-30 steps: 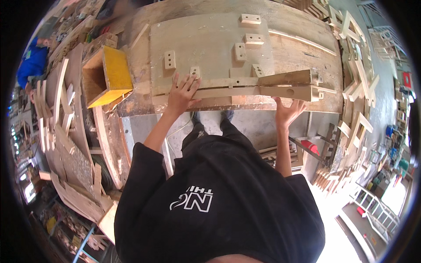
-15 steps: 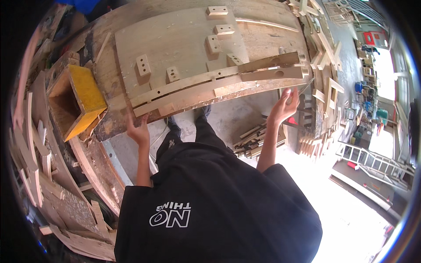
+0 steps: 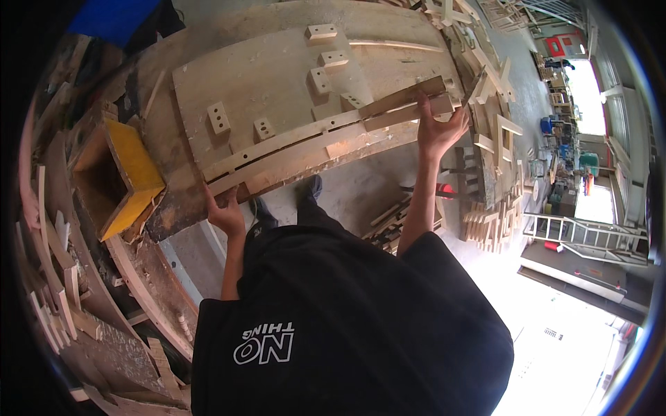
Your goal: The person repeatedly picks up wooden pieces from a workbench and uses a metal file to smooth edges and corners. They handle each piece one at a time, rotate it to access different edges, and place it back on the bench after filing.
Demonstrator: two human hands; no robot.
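Along the near edge of a plywood board lie two long pale wooden strips side by side. My left hand grips the left end of the front strip, fingers and thumb on either side. At its right end my right hand closes round the strip, fingers over the top. A thin pencil-like stick juts out beyond that hand; how it is held is unclear. Behind runs the back strip, with small round holes. A darker wooden piece lies over the strips' right part.
Several drilled wooden blocks stand on the board, which rests on a worn workbench. A yellow-sided open box is at the left. Wood offcuts pile up far left, wooden frames at the right. Another person's hand shows far left.
My right hand has moved up and left from beside the bench onto the right end of the front strip. My left hand has closed on the left end. The whole view has shifted slightly.
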